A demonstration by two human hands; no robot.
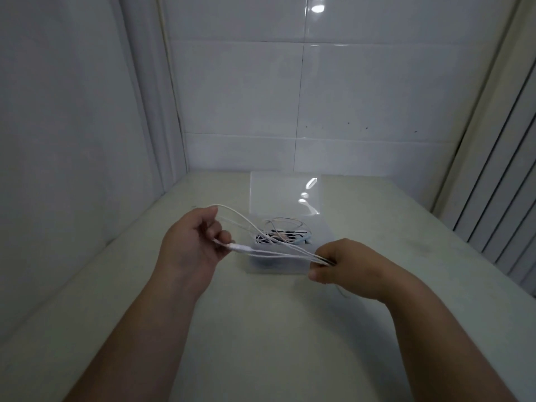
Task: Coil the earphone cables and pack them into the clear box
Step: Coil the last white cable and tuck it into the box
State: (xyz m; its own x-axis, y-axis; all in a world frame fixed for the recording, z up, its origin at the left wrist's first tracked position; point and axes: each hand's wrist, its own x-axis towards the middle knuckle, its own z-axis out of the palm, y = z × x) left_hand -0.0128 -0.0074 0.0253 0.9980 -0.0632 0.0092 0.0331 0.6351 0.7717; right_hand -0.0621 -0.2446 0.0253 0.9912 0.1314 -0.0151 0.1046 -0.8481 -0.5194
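Nearest, above the pale matte tabletop, a step judged as mid-coil: several strands of thin white earphone cable drawn out between two hands, clear of the surface. At the left hand, fingers curled, thumb and forefinger pinching the loop ends, with the cable's small white inline remote just past the fingertips. At the right hand, fingers folded and pressed together on the other end of the bundle, one loose strand trailing under the folded fingers. To do it well: hold both pinches firm, match the loops in length, ease slack out gently rather than tugging at the remote, gather the trailing strand, then fold the bundle small enough to drop in. Just beyond the fingers, beneath the stretched strands, a clear rectangular plastic box, open, holding a loose tangle of white, black and pale blue cables, not neatly coiled as far as can be told. Farther off, the clear lid raised behind it, before a glossy white tiled wall.
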